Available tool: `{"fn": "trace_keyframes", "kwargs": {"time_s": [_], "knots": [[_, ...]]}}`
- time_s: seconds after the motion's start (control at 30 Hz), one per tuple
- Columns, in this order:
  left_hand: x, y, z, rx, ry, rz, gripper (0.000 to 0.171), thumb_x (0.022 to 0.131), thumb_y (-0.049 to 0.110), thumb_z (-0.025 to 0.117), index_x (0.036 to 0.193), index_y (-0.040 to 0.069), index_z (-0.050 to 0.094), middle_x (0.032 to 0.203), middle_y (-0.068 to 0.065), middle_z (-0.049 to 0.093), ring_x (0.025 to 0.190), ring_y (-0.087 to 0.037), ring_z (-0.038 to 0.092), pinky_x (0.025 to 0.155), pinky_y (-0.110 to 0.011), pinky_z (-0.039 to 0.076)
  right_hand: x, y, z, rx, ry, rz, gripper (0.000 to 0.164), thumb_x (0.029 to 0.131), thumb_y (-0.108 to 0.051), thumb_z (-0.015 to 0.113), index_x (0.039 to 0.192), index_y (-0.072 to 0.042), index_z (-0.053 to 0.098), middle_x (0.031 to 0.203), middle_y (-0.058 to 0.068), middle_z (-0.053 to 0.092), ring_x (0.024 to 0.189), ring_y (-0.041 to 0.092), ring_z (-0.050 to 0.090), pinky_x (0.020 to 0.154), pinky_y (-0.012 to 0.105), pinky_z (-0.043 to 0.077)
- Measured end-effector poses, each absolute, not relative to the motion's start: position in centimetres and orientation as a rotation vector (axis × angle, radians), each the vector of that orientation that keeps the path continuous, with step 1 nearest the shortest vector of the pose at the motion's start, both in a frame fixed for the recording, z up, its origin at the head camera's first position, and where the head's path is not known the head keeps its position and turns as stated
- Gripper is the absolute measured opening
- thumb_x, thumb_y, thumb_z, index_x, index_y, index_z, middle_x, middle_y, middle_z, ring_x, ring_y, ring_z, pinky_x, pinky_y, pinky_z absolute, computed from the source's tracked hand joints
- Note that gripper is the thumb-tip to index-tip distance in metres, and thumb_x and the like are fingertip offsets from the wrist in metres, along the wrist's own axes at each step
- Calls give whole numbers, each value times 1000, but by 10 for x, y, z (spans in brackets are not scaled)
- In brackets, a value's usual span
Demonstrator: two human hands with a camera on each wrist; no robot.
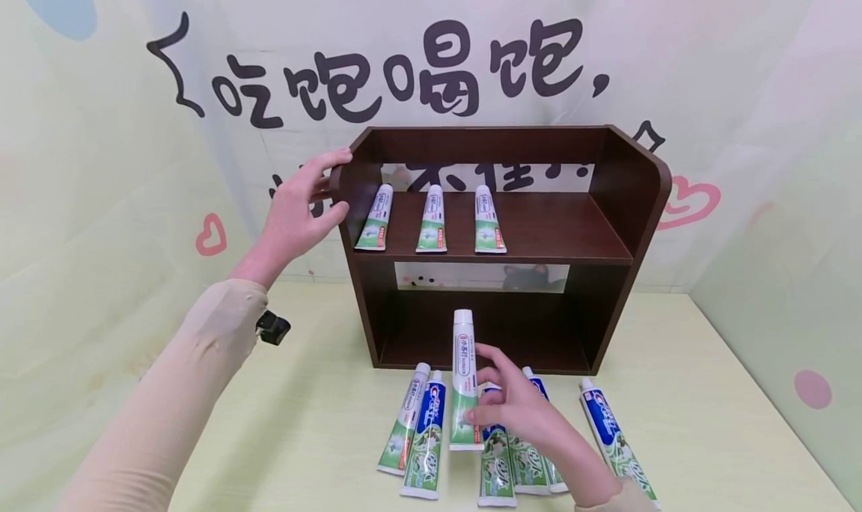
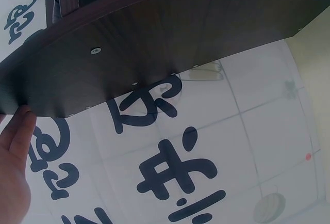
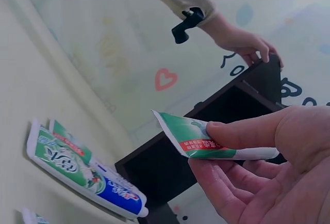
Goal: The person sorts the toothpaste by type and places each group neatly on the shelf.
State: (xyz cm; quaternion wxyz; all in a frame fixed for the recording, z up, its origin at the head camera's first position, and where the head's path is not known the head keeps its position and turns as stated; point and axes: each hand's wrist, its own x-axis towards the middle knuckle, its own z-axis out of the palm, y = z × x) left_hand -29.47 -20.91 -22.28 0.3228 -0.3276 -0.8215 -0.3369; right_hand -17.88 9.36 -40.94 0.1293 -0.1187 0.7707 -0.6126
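My right hand (image 1: 521, 403) pinches a white and green toothpaste tube (image 1: 465, 377) between thumb and fingers. The tube stands upright in the head view, cap up, in front of the lower shelf. In the right wrist view its flat green end points away from the palm. My left hand (image 1: 296, 205) holds the upper left side of a dark brown two-tier shelf (image 1: 616, 272). Three similar tubes lean in a row on the upper tier: a left one (image 1: 376, 220), a middle one (image 1: 432, 220) and a right one (image 1: 489, 220).
On the table (image 1: 283, 437) before the shelf lie another white and green tube (image 1: 406, 422) and several blue and green toothpaste tubes, among them one beside it (image 1: 426, 441) and one at the right (image 1: 609, 430). A printed backdrop (image 1: 202, 145) stands behind.
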Motion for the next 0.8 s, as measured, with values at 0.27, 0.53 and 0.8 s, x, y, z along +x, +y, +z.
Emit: {"fn": "trace_keyframes", "kwargs": {"time_s": [0.27,0.53,0.8], "knots": [[-297,-211,-224,-860,-2155,-890,55,87,-2,61,140,6,51,149,-10,51,113,-40,65,95,-9,49,-178,103,-390,-375,2272,-1809,87,81,-6,77,152,-19,28,120,15,64,88,19,66,86,37,60],[-319,-220,-233,-851,-2150,-871,58,85,-1,66,140,12,53,150,-3,51,115,-30,66,93,-5,46,-177,115,-370,-421,2345,-1803,85,83,-5,75,152,-18,28,120,17,64,90,20,65,86,29,59],[-327,-224,-237,-838,-2157,-860,58,85,-2,66,141,12,52,150,-3,50,115,-28,66,93,-4,45,-176,124,-350,-423,2405,-1801,85,83,-2,74,152,-17,27,121,19,63,91,21,66,83,29,60]]}}
